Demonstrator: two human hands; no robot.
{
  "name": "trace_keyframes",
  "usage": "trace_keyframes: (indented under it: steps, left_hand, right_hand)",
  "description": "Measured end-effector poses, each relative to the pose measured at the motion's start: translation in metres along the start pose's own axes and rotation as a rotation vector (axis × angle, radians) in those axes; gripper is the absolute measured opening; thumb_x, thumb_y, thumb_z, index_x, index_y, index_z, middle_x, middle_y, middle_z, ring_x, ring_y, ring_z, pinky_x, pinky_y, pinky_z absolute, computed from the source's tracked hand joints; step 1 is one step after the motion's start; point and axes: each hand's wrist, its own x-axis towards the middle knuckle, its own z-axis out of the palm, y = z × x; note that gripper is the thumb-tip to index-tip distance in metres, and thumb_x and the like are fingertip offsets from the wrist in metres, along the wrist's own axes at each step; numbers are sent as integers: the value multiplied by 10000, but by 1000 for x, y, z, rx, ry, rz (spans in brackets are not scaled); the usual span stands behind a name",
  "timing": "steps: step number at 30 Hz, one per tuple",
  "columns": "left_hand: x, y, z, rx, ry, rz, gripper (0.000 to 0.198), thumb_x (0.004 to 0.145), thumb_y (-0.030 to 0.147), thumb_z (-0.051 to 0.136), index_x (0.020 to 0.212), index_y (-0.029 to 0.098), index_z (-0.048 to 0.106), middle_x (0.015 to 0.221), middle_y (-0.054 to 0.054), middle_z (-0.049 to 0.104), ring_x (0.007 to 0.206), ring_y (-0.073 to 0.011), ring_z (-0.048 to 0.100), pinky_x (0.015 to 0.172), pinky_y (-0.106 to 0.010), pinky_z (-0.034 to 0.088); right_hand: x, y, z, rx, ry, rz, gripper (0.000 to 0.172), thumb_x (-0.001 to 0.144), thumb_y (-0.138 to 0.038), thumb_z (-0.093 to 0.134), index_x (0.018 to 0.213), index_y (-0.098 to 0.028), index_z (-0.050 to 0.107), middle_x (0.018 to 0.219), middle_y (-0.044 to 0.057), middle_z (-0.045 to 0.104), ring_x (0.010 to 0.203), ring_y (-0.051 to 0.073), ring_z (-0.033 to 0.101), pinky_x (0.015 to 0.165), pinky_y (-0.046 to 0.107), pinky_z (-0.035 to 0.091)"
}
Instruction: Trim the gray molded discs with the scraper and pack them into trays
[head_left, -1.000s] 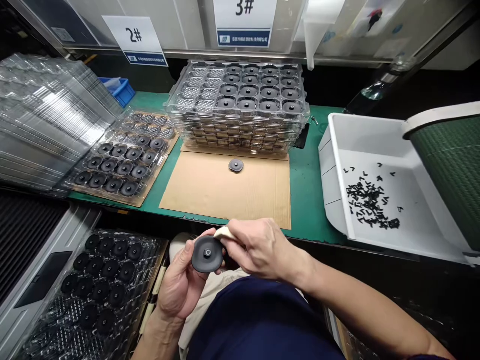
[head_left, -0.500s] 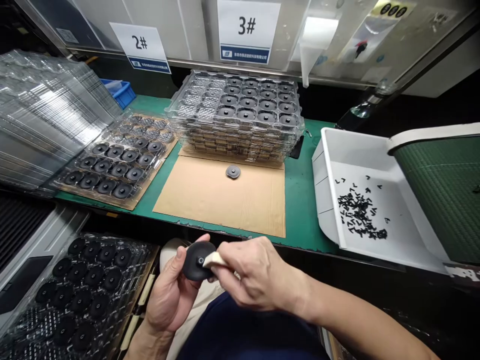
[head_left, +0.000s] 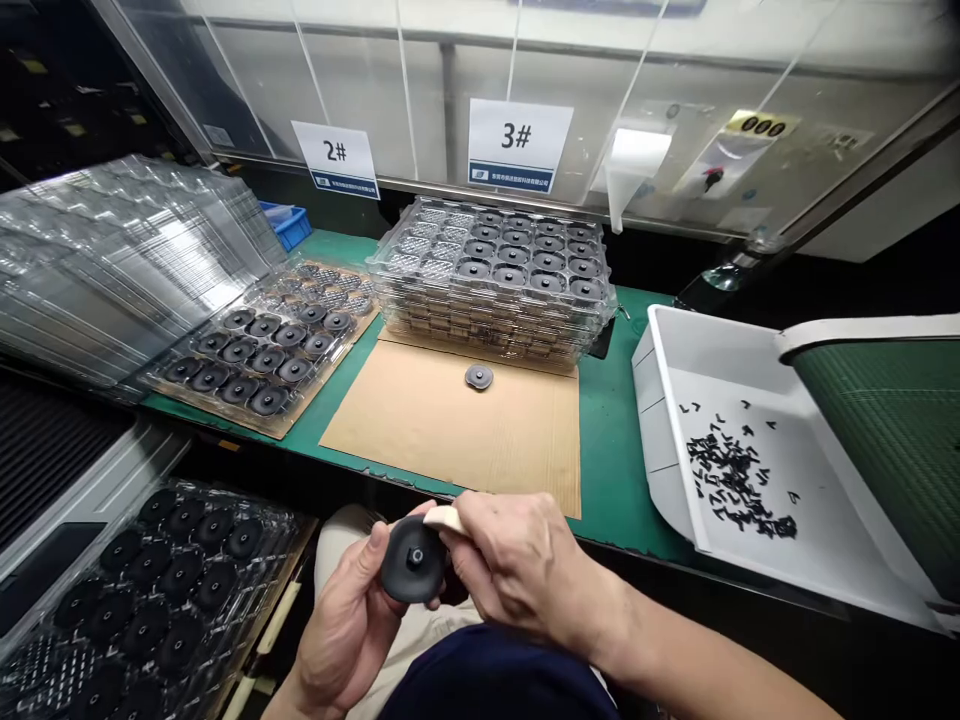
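One black disc (head_left: 411, 560), seemingly light and stiff, sits gripped by its rim in the left hand (head_left: 345, 620); the right hand (head_left: 517, 575) clasps a pale tool (head_left: 444, 518) against it.

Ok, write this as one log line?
left hand: holds round black plastic disc | right hand: holds pale tool at disc edge
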Motion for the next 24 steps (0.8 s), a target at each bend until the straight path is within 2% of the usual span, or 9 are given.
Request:
trace_keyframes:
  steps: [3, 6, 11, 17, 22, 24]
  left_hand:
    - [4, 4, 1, -87, 122, -6, 343, 911, 352, 751, 1147, 107, 798, 961, -126, 778, 721, -184, 700, 650, -256, 614]
    - [9, 9, 4, -153, 217, -21, 295, 934, 293, 709, 1148, 108, 791, 1005, -137, 782, 812, -220, 737, 687, -278, 632]
    - [11, 11, 5, -104, 136, 74, 328, 907, 335, 744, 1148, 116, 783, 1019, -131, 783, 711, -199, 717, 688, -327, 645]
    - [8, 1, -4, -6, -58, -16, 379, 901, 426, 760, 1155, 146, 793, 1016, -139, 776, 779, -244, 732, 725, -356, 618]
    - [3, 5, -2, -33, -18, 43, 412, 870, 429, 795, 1177, 153, 787, 1003, -115, 772, 754, -211, 706, 723, -329, 611]
    - [2, 6, 2, -39, -15, 27, 337, 866, 399, 805, 1089, 146, 805, 963, -110, 768, 740, -205, 702, 719, -326, 607]
  right_hand:
    - [-4, -5, 2, -36, -45, -12, 163, 1015, -241, 424, 873, -206, 496, 752, 0, 578, 618, 147, 478, 599, 328, 225]
    - [-6, -4, 0, 77, -100, -1, 210, 1050, -267, 407, 871, -208, 500, 743, -10, 560, 610, 136, 461, 596, 314, 249]
    - [5, 9, -13, 158, -13, 36, 287, 1104, -299, 336, 913, -199, 527, 867, 24, 553, 698, 138, 487, 623, 285, 302]
    - [15, 3, -7, -1, 11, -103, 220, 1078, -250, 349, 1001, -196, 547, 940, 48, 546, 757, 172, 493, 627, 300, 308]
    - [16, 0, -5, -41, 41, -139, 195, 1052, -209, 367, 927, -201, 517, 889, 32, 531, 711, 164, 480, 597, 305, 294]
    - [17, 0, -7, -49, 53, -148, 182, 1042, -195, 377, 920, -200, 512, 887, 32, 533, 706, 162, 481, 593, 304, 297]
